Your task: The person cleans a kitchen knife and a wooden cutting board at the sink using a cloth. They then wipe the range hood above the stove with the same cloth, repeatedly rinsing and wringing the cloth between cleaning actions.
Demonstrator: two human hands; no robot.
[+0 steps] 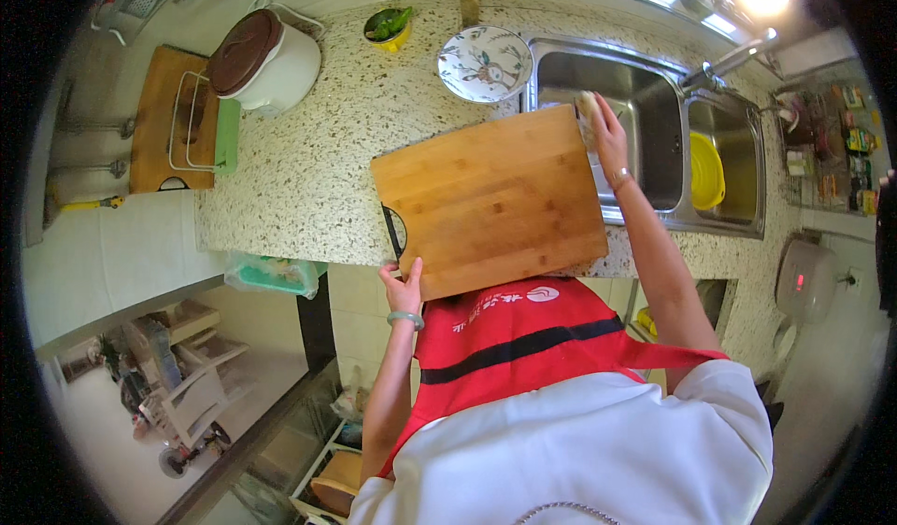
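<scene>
A wooden cutting board (495, 203) with a black-edged handle slot is held above the front of the counter, over the apron's top. My left hand (402, 287) grips its near left corner, thumb on the upper face and fingers at the edge. My right hand (607, 137) is beside the board's far right corner, at the sink's left side. Its fingers are closed on a pale beige, sponge-like thing (588, 114), too small and blurred to name surely. The two-bowl steel sink (645, 81) lies to the right, partly hidden behind the board.
A patterned bowl (485, 64) stands left of the sink, near a small yellow bowl (392, 36) holding greens. A yellow basin (706, 172) sits in the right sink bowl under the faucet (729, 63). Far left are a white pot (271, 63) and another board (163, 119) in a rack.
</scene>
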